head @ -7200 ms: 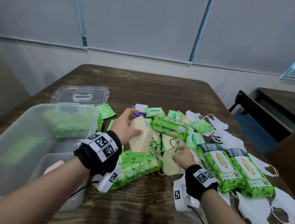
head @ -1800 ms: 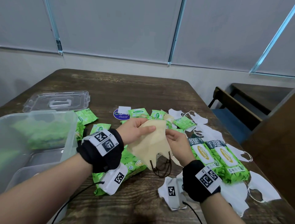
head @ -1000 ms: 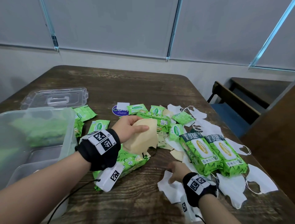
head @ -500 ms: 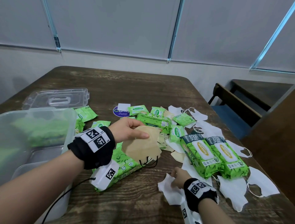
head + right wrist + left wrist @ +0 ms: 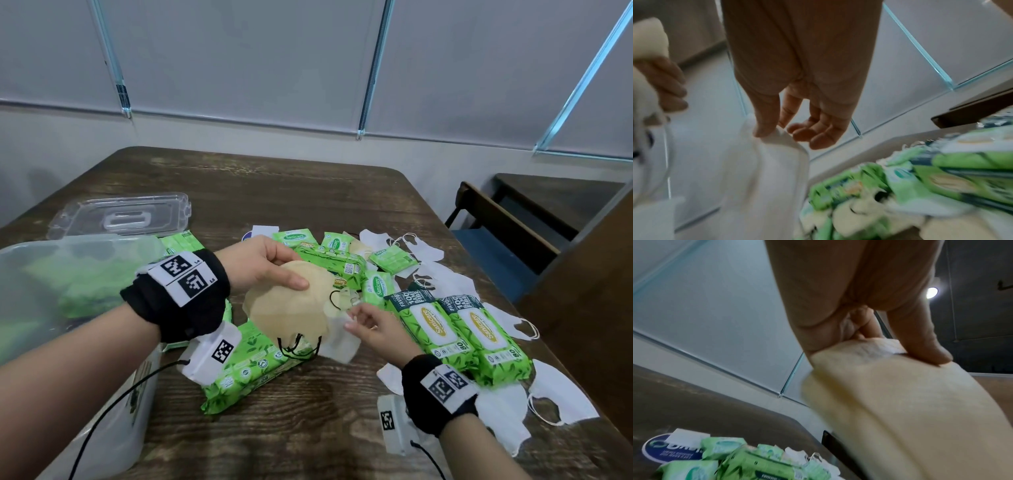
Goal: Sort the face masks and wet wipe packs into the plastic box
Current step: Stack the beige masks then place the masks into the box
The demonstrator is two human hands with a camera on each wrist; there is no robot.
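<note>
My left hand (image 5: 263, 263) pinches the beige masks (image 5: 291, 308) over the table's middle, thumb on top; my right hand (image 5: 373, 325) pinches a white mask (image 5: 764, 162) by its edge. Both are light and floppy, so I'd grip edges, not loops; the box (image 5: 78, 246) waits at the left edge

Matt, soft beige cloth masks (image 5: 291, 308) and white ones (image 5: 342, 337) lie among glossy green plastic wipe packs (image 5: 435, 325) on rough-grained dark wood table (image 5: 308, 192), beside a translucent plastic box (image 5: 82, 246).

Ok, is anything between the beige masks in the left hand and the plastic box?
Nothing visible does. The left hand holds the beige masks in the air, right of the plastic box, whose top is open; its lid lies on the table behind it.
</note>
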